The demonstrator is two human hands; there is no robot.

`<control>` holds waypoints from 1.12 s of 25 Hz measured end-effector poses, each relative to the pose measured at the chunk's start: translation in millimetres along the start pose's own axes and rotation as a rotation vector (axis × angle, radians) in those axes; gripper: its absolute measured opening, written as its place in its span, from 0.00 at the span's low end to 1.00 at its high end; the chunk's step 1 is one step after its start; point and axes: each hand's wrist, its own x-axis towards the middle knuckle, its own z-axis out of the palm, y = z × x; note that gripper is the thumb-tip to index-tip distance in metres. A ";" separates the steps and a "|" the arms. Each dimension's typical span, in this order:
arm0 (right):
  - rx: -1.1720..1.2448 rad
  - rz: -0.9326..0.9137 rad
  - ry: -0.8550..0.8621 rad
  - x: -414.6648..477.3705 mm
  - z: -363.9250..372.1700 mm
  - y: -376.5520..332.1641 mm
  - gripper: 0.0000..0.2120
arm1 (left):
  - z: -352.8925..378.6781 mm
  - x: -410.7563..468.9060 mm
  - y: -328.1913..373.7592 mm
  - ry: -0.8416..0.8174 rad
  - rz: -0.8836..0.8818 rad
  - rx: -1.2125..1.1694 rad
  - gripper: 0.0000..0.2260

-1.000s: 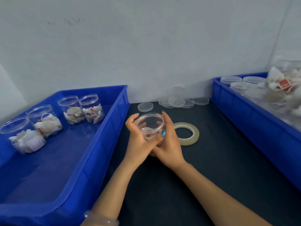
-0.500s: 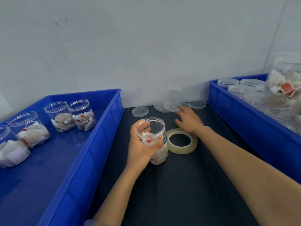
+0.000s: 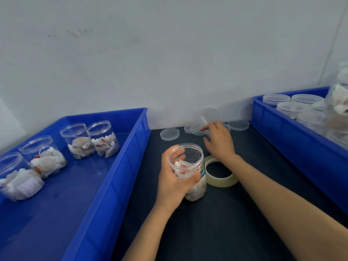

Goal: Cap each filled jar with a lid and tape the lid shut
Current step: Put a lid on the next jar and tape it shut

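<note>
My left hand (image 3: 173, 182) grips a clear open jar (image 3: 188, 166) of white tea bags, standing on the dark table with no lid on it. My right hand (image 3: 219, 141) reaches past it to a stack of clear lids (image 3: 194, 129) by the wall. Its fingertips touch the stack and the thumb stays apart from them. A roll of clear tape (image 3: 221, 175) lies flat just right of the jar, under my right wrist. One lid (image 3: 169, 134) lies alone left of the stack, and another (image 3: 238, 125) to its right.
A blue bin (image 3: 120, 166) on the left holds several open filled jars (image 3: 102, 138). Another blue bin (image 3: 293, 140) on the right holds lidded jars (image 3: 291, 108). One lid (image 3: 208, 114) leans against the white wall.
My right hand let go of the jar and moved back over the tape roll to the lid stack. My left hand kept its hold and set the jar on the table.
</note>
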 end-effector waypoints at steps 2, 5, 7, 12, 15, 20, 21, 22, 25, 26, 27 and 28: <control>0.447 0.138 0.113 -13.3 -20.4 -21.5 0.08 | -0.2 -0.4 2.0 -0.007 -0.001 -0.001 0.35; 1.090 0.328 0.235 -21.4 -59.1 -51.6 0.10 | -0.8 -2.9 3.4 -0.031 0.005 0.002 0.36; 1.337 0.425 0.227 -25.6 -85.6 -59.3 0.09 | 0.1 -6.2 5.7 -0.050 -0.002 -0.003 0.36; 0.943 0.317 -0.382 -61.0 -103.7 -82.7 0.11 | 3.1 -10.8 11.1 -0.102 0.008 -0.006 0.43; 0.764 0.172 -0.409 -75.5 -101.8 -86.6 0.14 | 2.1 -13.5 14.6 -0.107 0.035 -0.005 0.49; 1.033 0.128 -0.421 -104.7 -89.7 -69.0 0.20 | -0.5 -16.1 14.2 -0.163 0.043 -0.095 0.38; 1.055 0.100 -0.479 -107.8 -87.8 -63.1 0.25 | -1.0 -15.2 15.3 -0.169 0.045 -0.099 0.37; 1.079 0.081 -0.528 -108.9 -85.9 -56.1 0.34 | -1.7 -14.2 17.1 -0.167 0.057 -0.081 0.37; 1.105 0.067 -0.644 -106.9 -86.5 -36.1 0.54 | -2.2 -10.0 23.6 -0.133 0.129 0.030 0.37; 1.071 0.054 -0.685 -107.6 -85.4 -31.9 0.50 | -1.8 -8.5 26.8 -0.138 0.140 0.048 0.36; 1.019 0.035 -0.719 -109.1 -81.0 -30.1 0.44 | -0.9 -5.7 30.2 -0.151 0.148 0.071 0.36; 0.960 0.026 -0.725 -111.4 -74.5 -29.7 0.40 | -0.2 -2.1 32.6 -0.165 0.159 0.105 0.35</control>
